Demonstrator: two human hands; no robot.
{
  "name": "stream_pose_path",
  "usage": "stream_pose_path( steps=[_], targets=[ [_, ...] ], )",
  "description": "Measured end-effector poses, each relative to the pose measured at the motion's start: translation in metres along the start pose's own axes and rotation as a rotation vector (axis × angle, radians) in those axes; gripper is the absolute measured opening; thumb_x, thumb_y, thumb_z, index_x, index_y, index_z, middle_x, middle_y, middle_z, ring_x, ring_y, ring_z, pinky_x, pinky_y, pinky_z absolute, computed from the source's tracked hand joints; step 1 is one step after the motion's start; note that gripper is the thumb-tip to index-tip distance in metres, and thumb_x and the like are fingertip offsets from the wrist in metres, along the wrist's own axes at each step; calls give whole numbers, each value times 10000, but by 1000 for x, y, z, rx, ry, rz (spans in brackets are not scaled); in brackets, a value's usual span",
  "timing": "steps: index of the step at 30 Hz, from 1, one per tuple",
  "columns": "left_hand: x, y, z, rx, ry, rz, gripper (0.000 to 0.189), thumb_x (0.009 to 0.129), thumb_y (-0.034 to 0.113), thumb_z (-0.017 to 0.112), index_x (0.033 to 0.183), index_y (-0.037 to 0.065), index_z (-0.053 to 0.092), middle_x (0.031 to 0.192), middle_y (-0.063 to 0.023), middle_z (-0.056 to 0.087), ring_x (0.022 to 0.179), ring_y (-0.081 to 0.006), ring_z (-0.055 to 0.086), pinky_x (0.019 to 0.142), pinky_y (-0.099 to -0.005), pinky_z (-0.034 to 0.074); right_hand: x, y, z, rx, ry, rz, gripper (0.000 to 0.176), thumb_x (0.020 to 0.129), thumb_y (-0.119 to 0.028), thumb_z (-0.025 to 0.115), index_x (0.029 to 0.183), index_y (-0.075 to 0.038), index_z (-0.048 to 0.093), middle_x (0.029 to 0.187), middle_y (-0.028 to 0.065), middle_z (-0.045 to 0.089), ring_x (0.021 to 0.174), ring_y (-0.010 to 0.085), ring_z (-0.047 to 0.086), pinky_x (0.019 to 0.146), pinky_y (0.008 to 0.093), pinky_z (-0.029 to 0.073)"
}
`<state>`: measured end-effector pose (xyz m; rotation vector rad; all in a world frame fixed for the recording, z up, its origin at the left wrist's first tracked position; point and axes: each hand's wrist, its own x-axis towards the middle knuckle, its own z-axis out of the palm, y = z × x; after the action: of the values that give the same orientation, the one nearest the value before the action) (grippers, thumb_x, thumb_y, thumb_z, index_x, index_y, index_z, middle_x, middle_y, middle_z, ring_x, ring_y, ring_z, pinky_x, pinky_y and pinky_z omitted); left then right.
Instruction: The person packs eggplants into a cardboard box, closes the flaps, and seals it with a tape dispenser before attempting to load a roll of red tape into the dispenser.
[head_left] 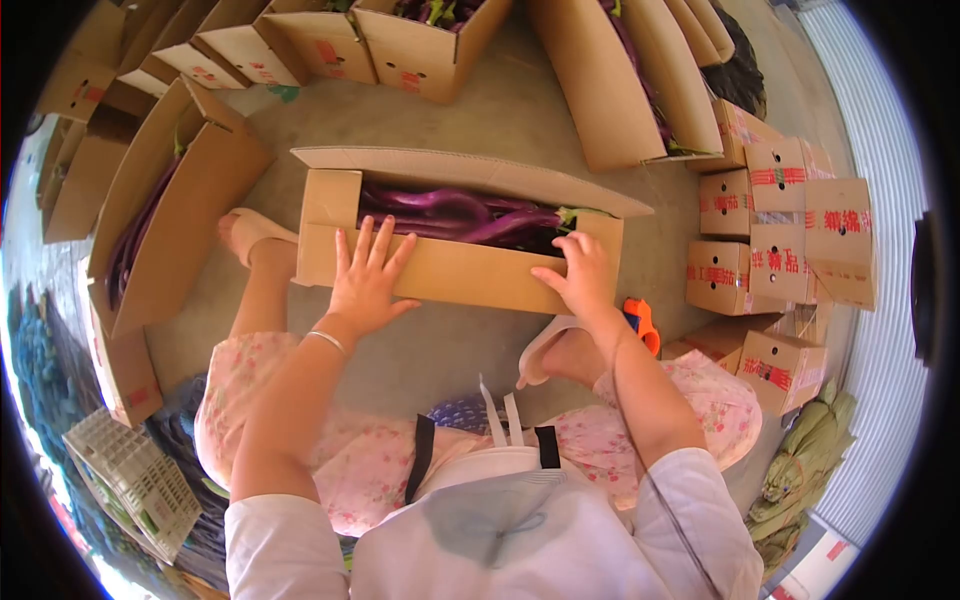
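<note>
In front of me lies a long open cardboard box (pixel 450 270) with several glossy purple eggplants (pixel 430 210) inside. Green stem ends show at the box's right end. My left hand (pixel 368 280) lies on the near side panel, fingers spread and tips reaching over its upper edge. Toward the right end of the same panel rests my right hand (pixel 582 275), its fingers bent over the edge and its thumb held apart on the outside. Neither hand holds an eggplant.
More open boxes of eggplants stand at left (pixel 180 220) and upper right (pixel 600 90), with a row behind. Closed printed boxes (pixel 720 275) are stacked at right. An orange-and-blue tape dispenser (pixel 642 325) sits by my right foot. A plastic crate (pixel 135 480) is at lower left.
</note>
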<state>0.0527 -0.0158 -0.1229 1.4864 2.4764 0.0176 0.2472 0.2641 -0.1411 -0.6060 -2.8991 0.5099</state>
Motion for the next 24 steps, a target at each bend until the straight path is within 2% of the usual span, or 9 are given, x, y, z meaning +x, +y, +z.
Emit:
stream_pose_path(
  steps=[5, 7, 9, 10, 13, 16, 20, 22, 24],
  targets=[
    [-1, 0, 5, 9, -1, -7, 1000, 696, 582, 720, 1500, 212, 253, 1543, -144, 212, 1431, -381, 154, 1117, -642, 99, 109, -30, -48, 16, 346, -175, 445, 763, -301, 748, 1117, -62, 623, 1143, 137, 574, 1082, 324, 523, 894, 436, 431],
    [1, -2, 2, 5, 6, -14, 994, 698, 578, 721, 1499, 217, 255, 1542, -143, 215, 1431, -381, 155, 1116, -644, 100, 143, -37, -45, 106, -118, -158, 543, 793, -374, 714, 1212, -51, 591, 1207, 168, 595, 1129, 333, 553, 930, 424, 452],
    [-1, -1, 2, -11, 17, -5, 1000, 691, 566, 730, 1500, 225, 251, 1547, -140, 212, 1433, -381, 151, 1116, -643, 104, 147, -85, -53, -105, -699, 164, 617, 842, -482, 628, 1286, -61, 548, 1229, 182, 603, 1135, 326, 576, 947, 414, 466],
    [-3, -3, 2, -11, 15, -4, 1000, 691, 566, 730, 1500, 225, 251, 1547, -140, 212, 1433, -381, 151, 1116, -643, 104, 131, -91, -49, -97, -653, 108, 645, 869, -561, 547, 1297, -79, 544, 1166, 160, 643, 1090, 314, 604, 913, 412, 484],
    [-3, 1, 4, -18, 75, 5, 926, 706, 555, 721, 1479, 249, 312, 1518, -127, 262, 1422, -367, 177, 1122, -636, 110, 63, -74, -2, -191, -366, -167, 826, 858, -635, 515, 1470, -113, 326, 1501, 215, 311, 1388, 364, 301, 1127, 464, 267],
    [-5, 2, 6, -104, 176, -21, 800, 696, 493, 751, 1393, 228, 463, 1424, -119, 344, 1354, -346, 257, 1135, -577, 170, 26, -70, 36, -153, -205, -148, 832, 873, -634, 488, 1508, -155, 244, 1567, 203, 127, 1445, 373, 128, 1168, 507, 116],
    [-2, -11, 16, -147, 273, 99, 713, 754, 423, 725, 1389, 227, 466, 1421, -128, 351, 1337, -348, 280, 1136, -573, 173, 21, -71, 45, -130, -135, -118, 746, 898, -568, 497, 1491, -165, 294, 1557, 193, 175, 1436, 356, 171, 1165, 512, 121],
    [24, -26, 15, -26, 451, -139, 620, 848, 401, 627, 1416, 245, 435, 1477, -138, 315, 1368, -362, 257, 1136, -568, 164, 21, -73, 43, -141, -96, -124, 688, 910, -512, 508, 1472, -156, 333, 1550, 192, 197, 1430, 352, 189, 1162, 511, 137],
    [38, -35, 19, 52, 385, -289, 597, 895, 397, 553, 1447, 244, 385, 1514, -132, 273, 1395, -366, 220, 1144, -557, 135, 23, -71, 49, -129, -71, -117, 680, 906, -503, 516, 1463, -151, 347, 1549, 189, 198, 1428, 356, 191, 1159, 518, 140]
  ],
)
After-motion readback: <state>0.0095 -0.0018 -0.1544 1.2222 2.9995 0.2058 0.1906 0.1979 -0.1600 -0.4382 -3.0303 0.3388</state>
